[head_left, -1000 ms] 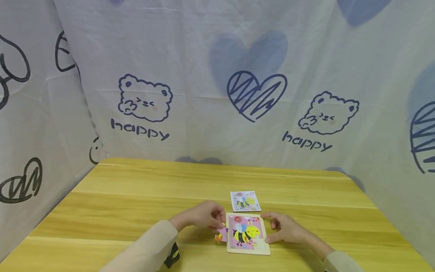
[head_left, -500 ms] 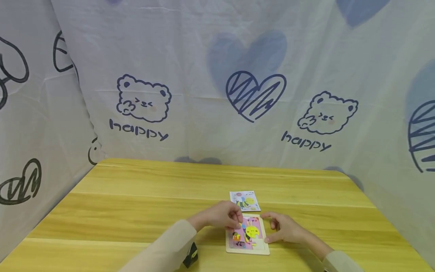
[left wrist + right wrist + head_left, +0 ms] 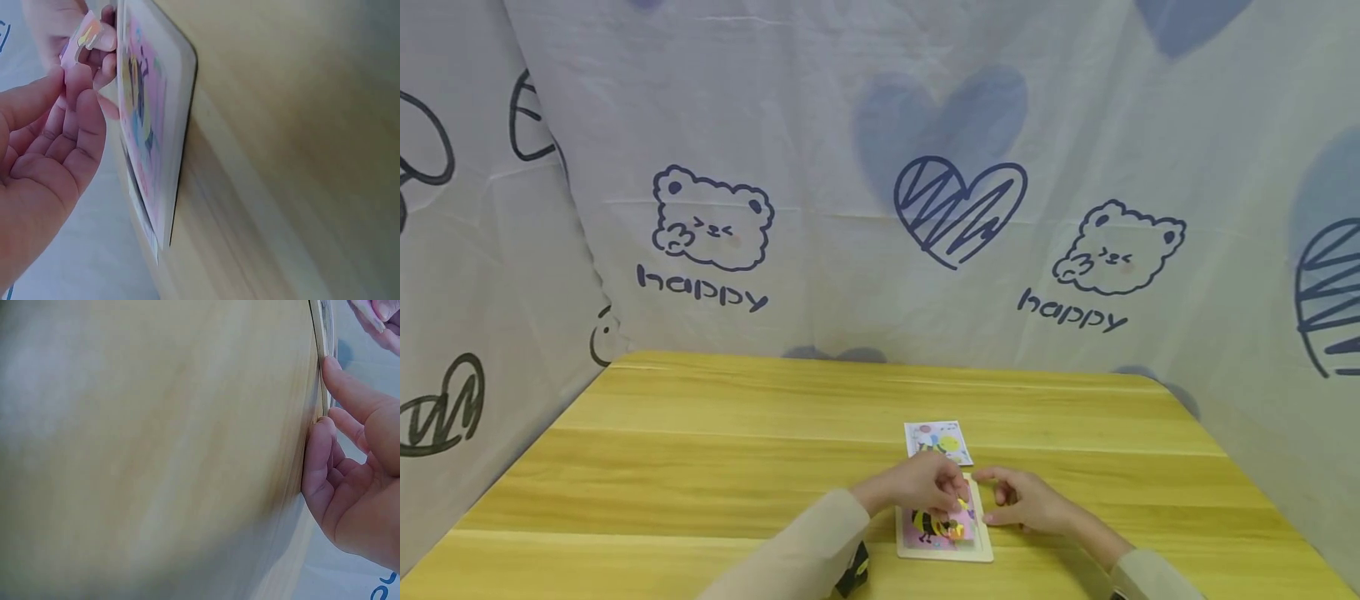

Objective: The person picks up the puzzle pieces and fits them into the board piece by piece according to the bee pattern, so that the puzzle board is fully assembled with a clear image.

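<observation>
A wooden-framed jigsaw puzzle [image 3: 943,557] with a bee picture lies near the table's front. Over its right part my left hand [image 3: 923,482] pinches a pink puzzle piece [image 3: 77,45] between thumb and fingers; in the left wrist view the piece stands tilted, clear of the board. My right hand [image 3: 1032,502] is at the frame's right side, its index finger by the far corner. In the right wrist view its thumb [image 3: 350,390] touches the frame's edge and the other fingers bend near the tabletop. My left hand hides part of the bee picture.
Just behind the puzzle lies a small card [image 3: 951,446] with the same bee picture, partly covered by my left hand. The wood-grain table [image 3: 715,433] reaches back to a printed cloth [image 3: 835,275]. A dark wrist device [image 3: 853,572] sits under my left sleeve.
My left hand has carried the pink puzzle piece from beside the frame's left edge rightward, over the board to its right part. My right hand has stayed at the right edge.
</observation>
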Motion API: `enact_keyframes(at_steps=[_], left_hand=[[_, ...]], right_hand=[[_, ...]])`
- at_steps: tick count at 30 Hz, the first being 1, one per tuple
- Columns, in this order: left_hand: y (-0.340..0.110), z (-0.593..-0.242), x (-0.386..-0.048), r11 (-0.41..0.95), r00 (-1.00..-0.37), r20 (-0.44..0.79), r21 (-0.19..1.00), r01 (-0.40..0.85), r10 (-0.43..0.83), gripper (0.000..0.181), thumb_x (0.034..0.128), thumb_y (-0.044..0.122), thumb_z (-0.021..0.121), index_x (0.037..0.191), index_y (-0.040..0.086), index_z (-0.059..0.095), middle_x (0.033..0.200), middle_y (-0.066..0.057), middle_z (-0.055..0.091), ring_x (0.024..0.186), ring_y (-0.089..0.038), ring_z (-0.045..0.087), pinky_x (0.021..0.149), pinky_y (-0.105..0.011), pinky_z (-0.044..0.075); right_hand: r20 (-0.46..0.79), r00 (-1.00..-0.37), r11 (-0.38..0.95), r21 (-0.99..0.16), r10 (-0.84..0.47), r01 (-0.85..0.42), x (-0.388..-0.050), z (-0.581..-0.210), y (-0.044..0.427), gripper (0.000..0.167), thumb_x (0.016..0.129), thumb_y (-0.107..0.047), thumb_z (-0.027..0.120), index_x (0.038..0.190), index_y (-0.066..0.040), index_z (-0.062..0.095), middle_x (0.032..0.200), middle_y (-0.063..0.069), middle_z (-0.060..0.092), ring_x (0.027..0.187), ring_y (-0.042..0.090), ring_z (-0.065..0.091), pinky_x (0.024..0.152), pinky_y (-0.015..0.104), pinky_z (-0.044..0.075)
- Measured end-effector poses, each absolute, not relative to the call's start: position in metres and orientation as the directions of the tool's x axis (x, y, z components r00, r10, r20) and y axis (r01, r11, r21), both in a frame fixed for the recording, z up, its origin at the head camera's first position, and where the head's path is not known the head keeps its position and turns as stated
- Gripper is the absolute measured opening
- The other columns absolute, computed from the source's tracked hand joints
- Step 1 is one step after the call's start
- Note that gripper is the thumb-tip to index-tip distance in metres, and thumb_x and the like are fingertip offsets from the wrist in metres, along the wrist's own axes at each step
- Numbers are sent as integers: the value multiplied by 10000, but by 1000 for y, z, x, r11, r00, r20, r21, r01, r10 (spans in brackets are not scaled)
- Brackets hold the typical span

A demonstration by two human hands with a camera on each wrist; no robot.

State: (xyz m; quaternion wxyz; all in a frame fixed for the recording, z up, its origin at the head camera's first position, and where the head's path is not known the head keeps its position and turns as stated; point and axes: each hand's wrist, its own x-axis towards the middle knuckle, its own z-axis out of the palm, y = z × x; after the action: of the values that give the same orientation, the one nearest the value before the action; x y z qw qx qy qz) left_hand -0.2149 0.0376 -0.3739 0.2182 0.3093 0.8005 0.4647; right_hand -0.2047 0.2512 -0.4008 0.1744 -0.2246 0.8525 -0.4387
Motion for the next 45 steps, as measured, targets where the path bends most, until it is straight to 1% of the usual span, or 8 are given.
enact_keyframes(at_steps=[8,17,23,30,34,38,42,45], left_hand=[[48,-378,-214,410,-711,-65,852,325,700,100,759,-93,629,738,0,600,579,-46,565,479,-119,540,478,-212,476],[53,-385,-217,441,-688,-59,806,395,723,94,753,-80,642,727,5,611,559,1,554,449,-67,509,450,-173,450],[54,-385,-217,469,-694,-59,777,419,718,95,745,-75,654,713,11,628,540,10,553,439,-56,501,448,-163,446],[56,-387,-217,574,-699,-53,616,539,713,79,709,11,726,721,82,691,548,91,529,479,2,439,472,-121,382],[55,-387,-218,563,-680,-38,595,574,732,92,690,30,749,752,75,698,554,93,528,479,7,432,469,-118,378],[52,-385,-219,535,-649,-18,583,611,761,146,670,70,773,799,77,707,545,92,526,460,6,426,451,-120,374],[48,-385,-220,518,-607,-38,565,642,794,207,653,127,788,843,86,718,517,94,508,437,5,398,425,-121,347],[47,-387,-221,517,-588,-51,541,663,807,236,645,145,792,863,89,718,506,112,496,432,17,381,421,-113,336]], right_hand=[[-89,-838,525,-813,-538,-250,-205,-401,250,538,799,-176,673,1238,40,450,738,32,438,502,56,369,402,160,336],[-71,-838,521,-810,-541,-268,-206,-403,252,543,792,-163,679,1235,47,447,732,31,440,500,52,379,401,159,345],[-67,-832,515,-812,-551,-275,-206,-403,252,541,799,-167,673,1235,55,441,732,29,440,494,43,370,398,157,343],[-62,-840,512,-816,-539,-268,-206,-403,251,539,788,-137,680,1231,58,441,730,28,430,499,54,376,395,161,338],[-59,-843,514,-815,-535,-269,-207,-404,250,541,780,-121,685,1231,56,443,729,29,431,495,59,381,393,163,340],[-57,-838,507,-818,-542,-272,-207,-403,250,544,783,-122,682,1232,64,437,726,29,433,495,57,380,394,160,339],[-59,-837,502,-822,-544,-268,-207,-403,251,532,792,-120,675,1228,70,437,719,28,430,500,57,374,396,160,328],[-57,-835,499,-823,-548,-272,-206,-403,251,526,796,-123,671,1225,75,438,717,27,431,506,56,375,397,161,328]])
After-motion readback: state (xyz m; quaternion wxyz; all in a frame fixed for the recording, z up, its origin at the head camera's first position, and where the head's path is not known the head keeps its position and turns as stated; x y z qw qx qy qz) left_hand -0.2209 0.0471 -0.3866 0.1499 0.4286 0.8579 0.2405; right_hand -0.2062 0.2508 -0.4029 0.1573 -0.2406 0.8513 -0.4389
